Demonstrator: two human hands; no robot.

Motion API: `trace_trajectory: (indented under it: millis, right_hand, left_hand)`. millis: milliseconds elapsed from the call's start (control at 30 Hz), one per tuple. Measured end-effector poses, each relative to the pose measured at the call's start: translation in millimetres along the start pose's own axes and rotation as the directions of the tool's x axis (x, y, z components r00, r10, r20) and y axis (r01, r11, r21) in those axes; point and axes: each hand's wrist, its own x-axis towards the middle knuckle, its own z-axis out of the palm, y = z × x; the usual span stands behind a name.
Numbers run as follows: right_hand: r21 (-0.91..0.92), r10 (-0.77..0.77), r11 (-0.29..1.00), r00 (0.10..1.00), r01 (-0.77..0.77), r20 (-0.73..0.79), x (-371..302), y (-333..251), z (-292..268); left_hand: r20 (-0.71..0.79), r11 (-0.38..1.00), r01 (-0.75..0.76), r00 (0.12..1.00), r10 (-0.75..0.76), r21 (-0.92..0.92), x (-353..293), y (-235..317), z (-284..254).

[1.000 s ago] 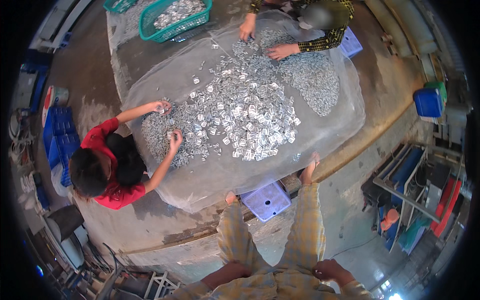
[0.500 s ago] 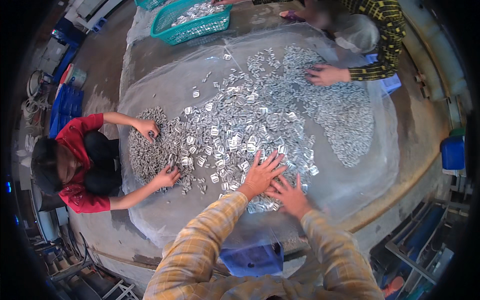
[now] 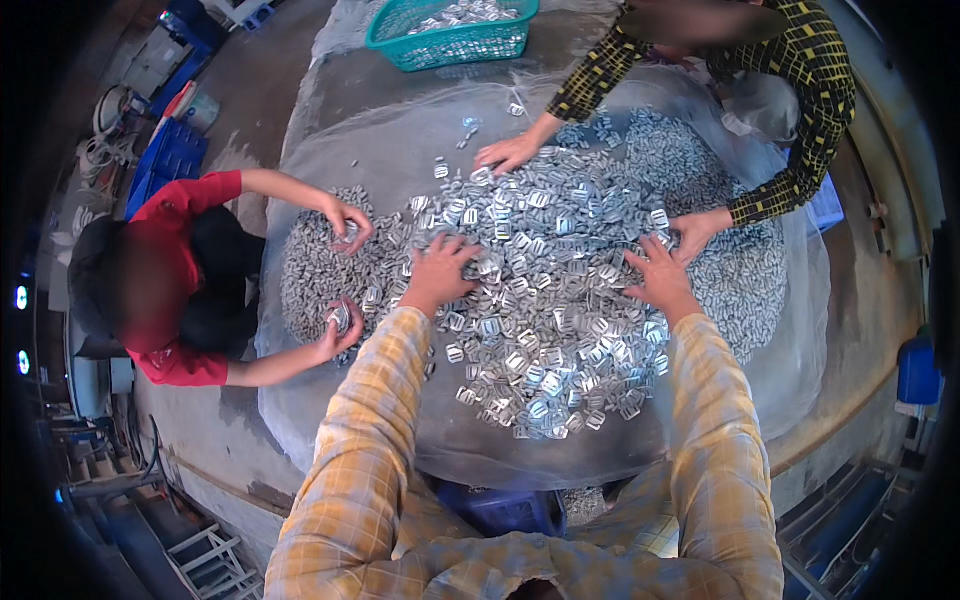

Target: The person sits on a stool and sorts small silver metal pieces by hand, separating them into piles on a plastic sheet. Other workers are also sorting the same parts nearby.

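A broad heap of small silver slotted metal pieces, which look like strap buckles (image 3: 545, 320), lies on a translucent sheet (image 3: 440, 440). At the heap's left side, my left hand (image 3: 441, 272) rests with its fingers spread on the pieces. Over on the right side, my right hand (image 3: 662, 277) touches the pieces with its fingers apart, close to a co-worker's hand (image 3: 699, 232). Neither of my hands grips anything that I can see. Another hand (image 3: 508, 154) of that co-worker, in a black and yellow sleeve, lies at the heap's far edge.
On the left, a person in red (image 3: 185, 280) holds several metal pieces over a darker pile (image 3: 320, 262). A finer grey pile (image 3: 745, 285) spreads at the right. A green basket (image 3: 450, 52) with more pieces stands at the back. A blue plastic stool (image 3: 500, 510) is below the near edge.
My hands have moved apart, the left leftward and the right up and to the right. The heap is spread nearer to me. The co-worker's two hands now reach the heap.
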Motion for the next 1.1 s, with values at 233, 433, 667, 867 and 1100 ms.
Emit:
trace_trajectory:
  millis: [233, 433, 667, 867, 1100]
  right_hand:
    - [0.231, -0.199, 0.95, 0.978, 0.21, -0.068, -54.0, -162.3, 19.1]
    - [0.168, 0.027, 0.985, 0.993, -0.047, 0.117, -103.7, -142.9, 44.9]
    - [0.064, 0.084, 0.995, 0.983, -0.075, -0.163, -101.5, -182.0, 27.8]
    - [0.099, 0.086, 0.993, 0.977, -0.067, -0.194, -104.7, -200.1, 82.1]
    - [0.681, 0.417, 0.675, 0.908, -0.284, -0.035, -115.6, -174.3, 66.9]
  left_hand:
    - [-0.206, 0.908, -0.389, 0.912, 0.355, -0.157, -92.2, 96.2, 62.7]
    - [0.036, 0.983, -0.075, 0.996, 0.082, -0.166, -144.7, 38.4, 68.7]
    - [-0.057, 0.888, 0.145, 0.981, -0.188, -0.437, -152.6, 8.6, 44.3]
    - [-0.444, 0.859, -0.252, 0.896, 0.033, -0.445, -128.0, 95.7, 114.2]
    - [-0.052, 0.639, 0.058, 0.987, -0.152, -0.767, -122.4, 80.1, 120.8]
